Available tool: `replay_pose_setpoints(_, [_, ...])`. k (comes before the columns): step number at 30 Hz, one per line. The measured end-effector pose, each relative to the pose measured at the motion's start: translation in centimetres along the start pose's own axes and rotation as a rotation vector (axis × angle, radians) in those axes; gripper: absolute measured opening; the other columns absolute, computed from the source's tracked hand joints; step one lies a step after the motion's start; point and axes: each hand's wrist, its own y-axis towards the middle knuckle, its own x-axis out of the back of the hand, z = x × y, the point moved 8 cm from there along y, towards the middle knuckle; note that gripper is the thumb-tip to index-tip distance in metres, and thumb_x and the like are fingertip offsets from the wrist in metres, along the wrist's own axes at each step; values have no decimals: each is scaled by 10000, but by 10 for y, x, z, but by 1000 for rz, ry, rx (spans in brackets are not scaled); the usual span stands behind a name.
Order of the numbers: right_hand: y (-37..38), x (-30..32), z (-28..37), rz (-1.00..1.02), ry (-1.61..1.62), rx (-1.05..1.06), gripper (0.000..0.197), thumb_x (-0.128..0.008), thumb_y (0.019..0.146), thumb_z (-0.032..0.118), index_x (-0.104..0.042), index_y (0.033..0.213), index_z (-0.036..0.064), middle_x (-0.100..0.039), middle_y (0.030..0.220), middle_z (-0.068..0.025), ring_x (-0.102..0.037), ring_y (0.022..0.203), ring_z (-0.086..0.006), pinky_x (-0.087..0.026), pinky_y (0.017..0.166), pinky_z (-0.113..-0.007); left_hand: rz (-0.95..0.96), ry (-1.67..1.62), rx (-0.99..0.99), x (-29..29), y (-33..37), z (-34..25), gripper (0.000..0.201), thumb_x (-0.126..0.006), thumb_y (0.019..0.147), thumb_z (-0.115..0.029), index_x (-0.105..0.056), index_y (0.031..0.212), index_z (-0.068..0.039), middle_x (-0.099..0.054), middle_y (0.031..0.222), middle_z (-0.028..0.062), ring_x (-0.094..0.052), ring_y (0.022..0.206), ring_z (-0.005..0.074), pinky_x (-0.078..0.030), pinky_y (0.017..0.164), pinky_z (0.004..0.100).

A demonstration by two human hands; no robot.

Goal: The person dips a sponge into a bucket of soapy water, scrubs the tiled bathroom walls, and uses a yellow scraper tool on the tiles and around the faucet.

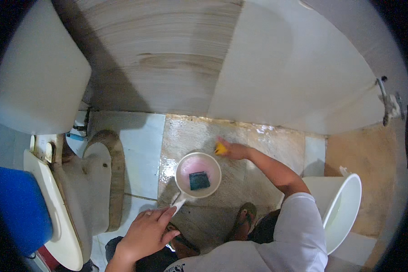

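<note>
My left hand [145, 232] is closed at the handle end of a white plastic dipper [180, 199], its fingertips over the handle. Pinkish, sudsy liquid covers the dipper's bottom, and a dark green scouring pad [199, 180] lies in it. Beyond the dipper, to its right, my right hand [233, 151] reaches low over the wet floor tiles [204, 131]. A small yellow piece, perhaps a sponge, [220, 148] shows in its fingers, partly covered by them. I cannot tell whether that piece touches the floor.
A toilet [93, 177] stands at the left, its cream seat [54, 213] raised beside a blue object [20, 208]. To the right is a white bucket [356, 199] with liquid in it. Tiled wall [276, 68] closes off the far side. Sandalled feet [242, 222] are near me.
</note>
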Motion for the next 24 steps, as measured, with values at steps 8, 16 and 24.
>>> replay_pose_setpoints(8, [-23,-83,180,167,-317,422,202,-502,785,193,-576,928,72,-545,915,-131,-538,830,-293,-437,690,-431,25,52,-44,-12,9,-22,559,-570,798,-349,-403,1225,-27,-516,1119,217,-501,1009,389,-399,882,434])
replay_pose_setpoints(16, [1,-120,173,-215,-350,339,213,-491,776,155,-591,925,39,-577,915,-147,-559,868,-307,-455,690,-411,29,80,-55,-21,-4,-30,573,-560,798,-357,-399,1226,-12,-504,1149,215,-496,1018,385,-391,889,427])
replay_pose_setpoints(24, [-17,66,174,69,193,311,297,-501,750,41,-628,1004,127,-627,945,-119,-598,861,-275,-460,775,-376,-47,56,-59,-16,-11,-28,562,-566,798,-359,-409,1223,-26,-513,1137,203,-499,1012,377,-390,889,428])
